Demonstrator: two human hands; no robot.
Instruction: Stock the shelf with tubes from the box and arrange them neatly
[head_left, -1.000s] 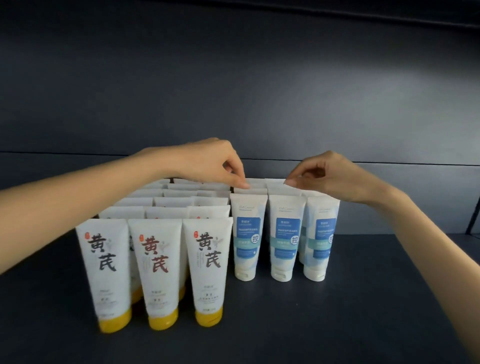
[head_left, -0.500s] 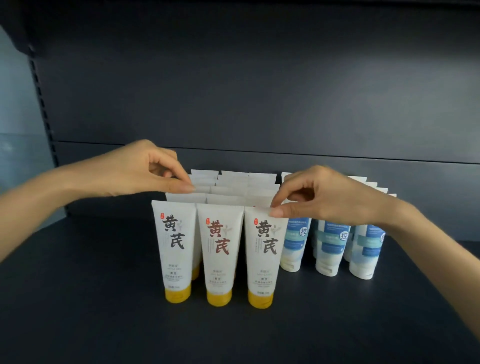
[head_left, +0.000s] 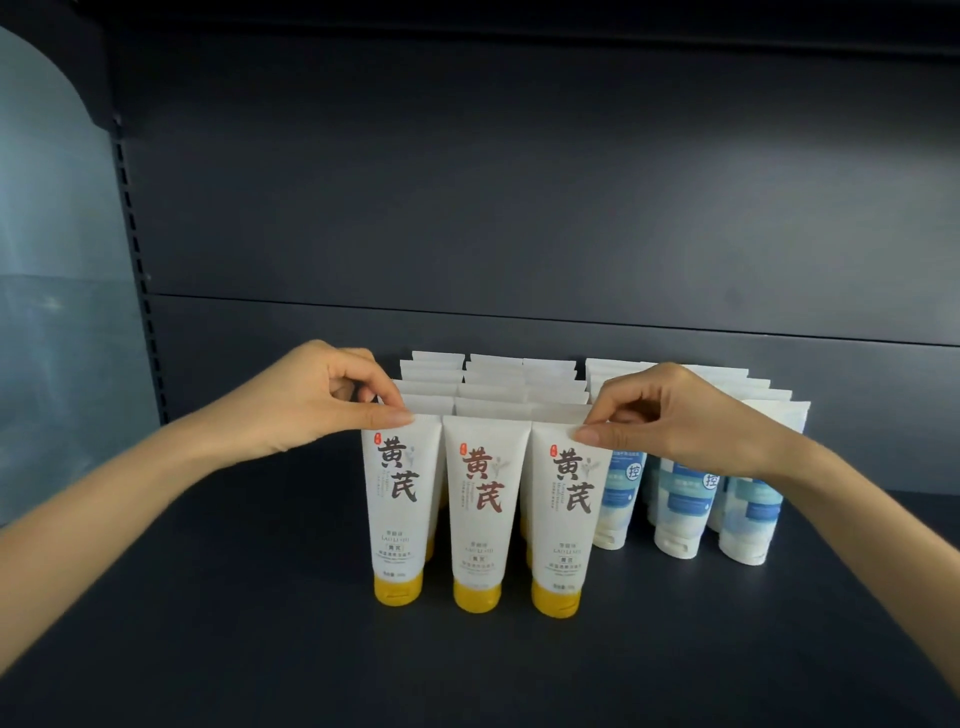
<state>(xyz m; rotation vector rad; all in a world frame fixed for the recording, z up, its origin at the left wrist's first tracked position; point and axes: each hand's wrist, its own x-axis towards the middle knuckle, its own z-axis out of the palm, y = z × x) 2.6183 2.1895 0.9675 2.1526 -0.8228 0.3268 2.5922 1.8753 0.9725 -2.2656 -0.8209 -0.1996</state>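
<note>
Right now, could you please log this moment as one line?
left hand: pinches left front yellow-capped tube top | right hand: pinches right front yellow-capped tube top | phase: aligning front row

My three front tubes are white, with caps (head_left: 396, 590) of amber yellow: the left front tube (head_left: 397, 512) carries big brush-style characters in near-black brown, the middle front tube (head_left: 480, 519) has them in reddish brown, and the right front tube (head_left: 569, 519) in dark brown. Each has a small red seal mark beside the characters and fine grey print lower down. The rear tubes (head_left: 488, 387) show only plain white tops. The blue-label tubes (head_left: 680, 514) are white with sky-blue and pale teal label blocks and a round white badge bearing a blue character. The shelf (head_left: 260, 623) is matt dark navy-grey, the back panel (head_left: 519, 208) a similar dark slate, and the side panel (head_left: 52, 312) at my left a pale, hazy grey-blue
</note>
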